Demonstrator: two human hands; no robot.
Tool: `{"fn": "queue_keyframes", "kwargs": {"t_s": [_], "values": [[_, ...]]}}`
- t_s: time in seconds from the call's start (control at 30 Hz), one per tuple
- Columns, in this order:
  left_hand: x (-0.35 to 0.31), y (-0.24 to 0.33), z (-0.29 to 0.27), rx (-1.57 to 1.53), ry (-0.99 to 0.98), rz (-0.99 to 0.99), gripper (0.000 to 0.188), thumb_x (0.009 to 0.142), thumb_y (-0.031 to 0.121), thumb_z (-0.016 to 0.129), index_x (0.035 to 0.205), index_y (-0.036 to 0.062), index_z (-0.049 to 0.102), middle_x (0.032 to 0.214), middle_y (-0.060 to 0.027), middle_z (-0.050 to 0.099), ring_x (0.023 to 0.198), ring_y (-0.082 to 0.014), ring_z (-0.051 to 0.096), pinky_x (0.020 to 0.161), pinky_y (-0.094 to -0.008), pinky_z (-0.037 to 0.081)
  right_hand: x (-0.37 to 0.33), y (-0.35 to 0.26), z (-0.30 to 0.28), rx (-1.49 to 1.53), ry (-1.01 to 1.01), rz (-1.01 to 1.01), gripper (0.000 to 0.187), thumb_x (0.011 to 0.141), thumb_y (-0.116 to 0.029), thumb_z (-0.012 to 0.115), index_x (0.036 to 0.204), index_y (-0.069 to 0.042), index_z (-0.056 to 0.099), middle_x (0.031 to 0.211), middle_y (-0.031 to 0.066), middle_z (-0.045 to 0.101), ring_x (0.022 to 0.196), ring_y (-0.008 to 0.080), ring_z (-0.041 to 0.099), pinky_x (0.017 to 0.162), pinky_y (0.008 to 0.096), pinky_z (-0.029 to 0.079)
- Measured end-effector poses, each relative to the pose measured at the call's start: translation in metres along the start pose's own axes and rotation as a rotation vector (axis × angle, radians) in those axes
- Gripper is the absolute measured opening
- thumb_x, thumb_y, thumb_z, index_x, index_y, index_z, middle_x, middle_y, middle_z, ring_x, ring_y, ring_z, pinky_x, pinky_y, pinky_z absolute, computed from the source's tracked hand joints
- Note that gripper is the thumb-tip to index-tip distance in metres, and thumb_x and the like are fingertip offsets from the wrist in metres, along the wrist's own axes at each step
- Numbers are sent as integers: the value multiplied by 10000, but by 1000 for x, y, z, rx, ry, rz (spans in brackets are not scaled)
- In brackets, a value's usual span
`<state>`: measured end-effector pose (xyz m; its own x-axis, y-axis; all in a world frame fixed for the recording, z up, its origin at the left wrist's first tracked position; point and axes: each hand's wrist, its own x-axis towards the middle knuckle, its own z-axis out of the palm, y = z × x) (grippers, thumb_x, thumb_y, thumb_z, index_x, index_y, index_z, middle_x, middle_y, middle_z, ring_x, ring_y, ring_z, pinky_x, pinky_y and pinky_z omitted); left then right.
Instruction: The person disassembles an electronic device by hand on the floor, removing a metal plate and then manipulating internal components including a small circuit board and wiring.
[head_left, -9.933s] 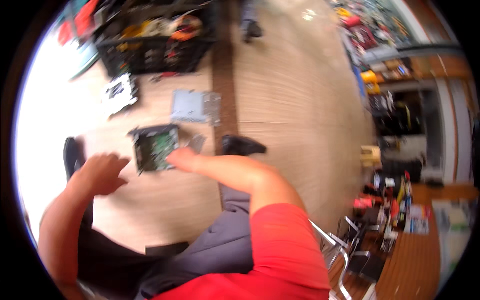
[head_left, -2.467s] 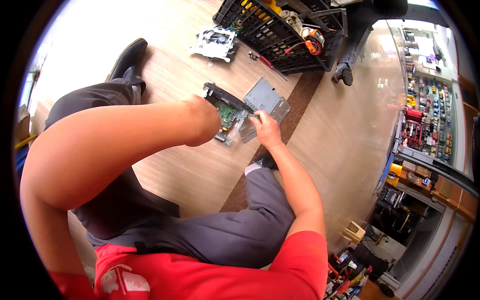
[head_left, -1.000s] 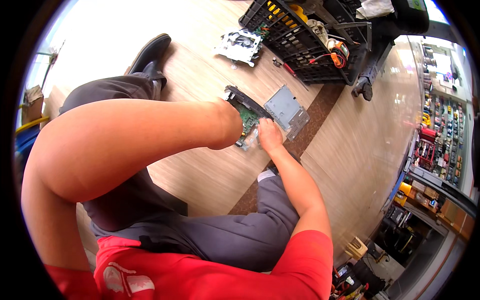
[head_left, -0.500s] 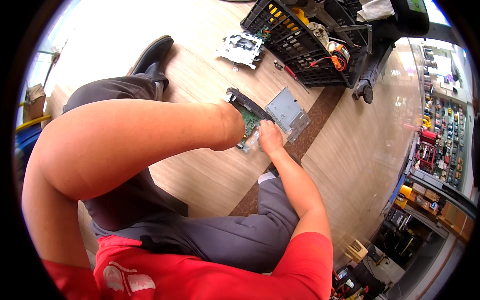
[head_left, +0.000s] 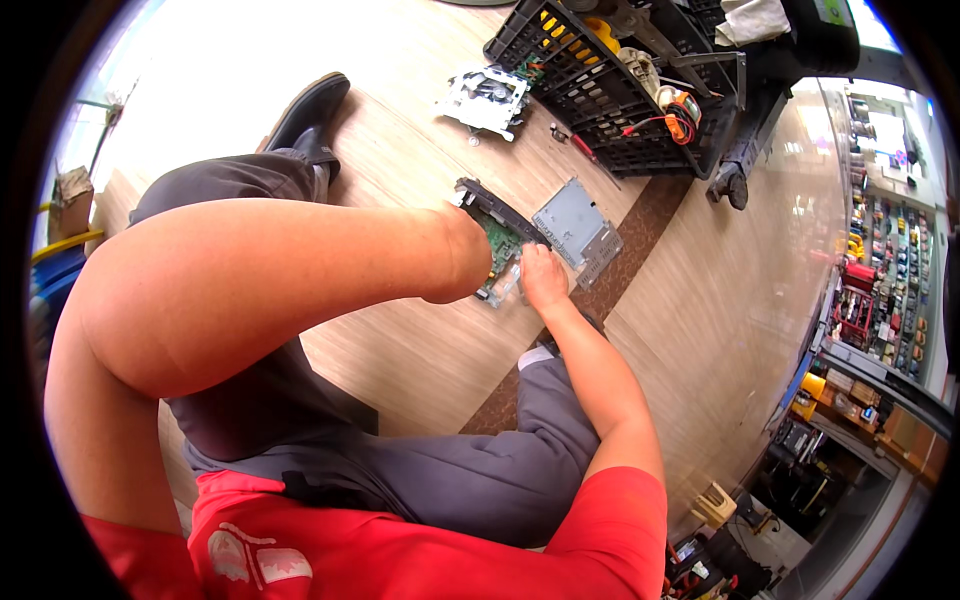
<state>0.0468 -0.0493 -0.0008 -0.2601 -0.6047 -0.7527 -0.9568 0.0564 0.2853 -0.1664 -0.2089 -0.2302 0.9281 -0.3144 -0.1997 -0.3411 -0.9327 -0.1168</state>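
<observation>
An opened electronic unit with a green circuit board (head_left: 503, 245) and a long black front strip (head_left: 505, 208) lies on the wooden floor before me. My right hand (head_left: 545, 277) is closed at its right end, with curled fingers gripping its edge. My left hand (head_left: 468, 258) reaches over the unit's left side, seen end-on. Its fingers are hidden behind the wrist, so what they touch does not show. A flat grey metal cover plate (head_left: 577, 226) with a slotted edge rests just right of the unit.
Beyond lies a silver disc-drive-like mechanism (head_left: 488, 103). A red-handled screwdriver (head_left: 583, 147) is beside a black plastic crate (head_left: 600, 90) of tools and wires. A dark metal stand leg (head_left: 735, 170) meets the floor. My shoe (head_left: 308, 110) is at far left; stocked shelves (head_left: 890, 270) line the right.
Hardly anything differs. The whole picture has shifted very slightly, and both hands keep their places at the unit.
</observation>
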Motion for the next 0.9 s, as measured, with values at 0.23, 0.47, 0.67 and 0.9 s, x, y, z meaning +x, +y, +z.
{"fn": "queue_keyframes", "kwargs": {"t_s": [0.23, 0.47, 0.67, 0.9], "values": [[-3, 1, -2, -1, -6, 0, 305, 870, 242, 632, 1092, 35, 655, 1034, -130, 710, 992, -278, 680, 828, -392, 537, -2, 0, 1, 18, 23, -7, 70, 880, -80, 486, 921, -62, 540, 911, 156, 607, 838, 339, 645, 712, 449, 546], [-3, 0, 0, -7, 26, 3, 271, 863, 213, 613, 1054, 29, 670, 1023, -136, 712, 984, -280, 683, 820, -394, 540, -1, -3, -1, -20, 16, 15, 84, 877, -82, 492, 929, -71, 557, 886, 144, 605, 826, 326, 652, 694, 450, 548], [-3, 1, 1, 16, 49, 10, 286, 872, 233, 613, 1062, 25, 663, 1019, -135, 713, 974, -281, 686, 816, -395, 542, 0, -2, -6, -11, 51, -47, 119, 859, -74, 510, 943, -92, 593, 875, 124, 600, 829, 308, 649, 693, 427, 544], [-1, 0, 2, 11, 49, 22, 313, 879, 273, 626, 1073, 30, 661, 1019, -132, 713, 977, -280, 685, 817, -393, 541, -1, 0, -10, -10, 47, -154, 126, 834, -79, 547, 948, -93, 598, 882, 105, 584, 862, 295, 634, 708, 414, 543]]}}
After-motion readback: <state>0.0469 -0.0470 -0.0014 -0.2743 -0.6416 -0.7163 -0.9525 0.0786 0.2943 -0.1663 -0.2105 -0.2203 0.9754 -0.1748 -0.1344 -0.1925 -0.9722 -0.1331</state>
